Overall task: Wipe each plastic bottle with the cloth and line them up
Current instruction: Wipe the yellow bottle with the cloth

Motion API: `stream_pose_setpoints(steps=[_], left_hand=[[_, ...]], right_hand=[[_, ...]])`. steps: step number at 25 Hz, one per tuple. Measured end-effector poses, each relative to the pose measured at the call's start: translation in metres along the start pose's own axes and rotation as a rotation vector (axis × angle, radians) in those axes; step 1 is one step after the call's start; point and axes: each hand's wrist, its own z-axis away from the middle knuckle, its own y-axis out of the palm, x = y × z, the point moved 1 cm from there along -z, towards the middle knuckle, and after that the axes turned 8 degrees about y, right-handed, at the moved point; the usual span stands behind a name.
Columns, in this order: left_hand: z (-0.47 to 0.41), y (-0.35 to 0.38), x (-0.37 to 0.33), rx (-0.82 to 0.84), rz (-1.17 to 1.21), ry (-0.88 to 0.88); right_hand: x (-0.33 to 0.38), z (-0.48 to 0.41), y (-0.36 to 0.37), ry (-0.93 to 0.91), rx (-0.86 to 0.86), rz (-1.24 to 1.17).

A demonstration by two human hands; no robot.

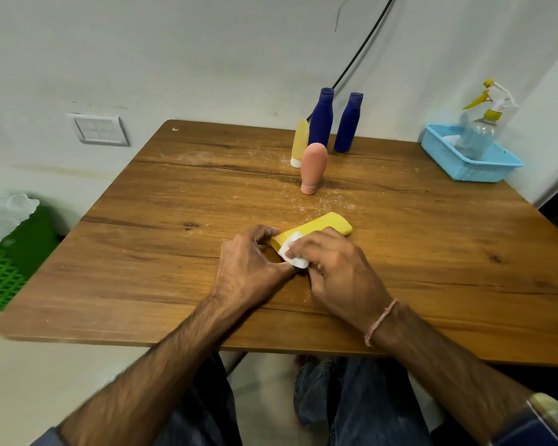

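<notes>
At the far left we see a green crate [4, 268] on the floor, and a wall switch [99, 129] above it. Our left hand [250, 265] rests on the wooden table [142, 252], its fingers curled around the near end of the yellow bottle [322, 227], which lies on its side pointing away to the right. Our right hand [332, 268] presses a small white cloth [292, 252] against that same end, fingers closed over the cloth; a thread band [380, 321] circles the wrist. Further back, near the middle of the table, a pale tube [300, 141] stands cap down, with a pink bottle [314, 167] just in front of it, also cap down. Behind them stand two blue bottles [321, 117] side by side and upright. At the far right corner sits a blue basket [484, 172] holding a clear spray bottle [479, 130] with a yellow trigger.
</notes>
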Motion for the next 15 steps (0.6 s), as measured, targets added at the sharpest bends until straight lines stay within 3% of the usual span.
stream_pose_setpoints(steps=[2, 6, 11, 15], left_hand=[[0.0, 0.0, 0.001, 0.002, -0.006, -0.002], [-0.001, 0.0, 0.002, -0.001, -0.025, -0.015], [-0.001, 0.001, 0.003, -0.005, -0.006, -0.003], [-0.002, 0.002, 0.003, -0.003, -0.027, -0.018]], right_hand=[[-0.015, -0.004, -0.003, 0.009, -0.034, 0.024], [-0.04, -0.021, -0.006, 0.309, -0.175, 0.15], [-0.013, -0.003, -0.001, 0.045, -0.071, 0.044], [-0.047, -0.025, -0.006, 0.362, -0.225, 0.146]])
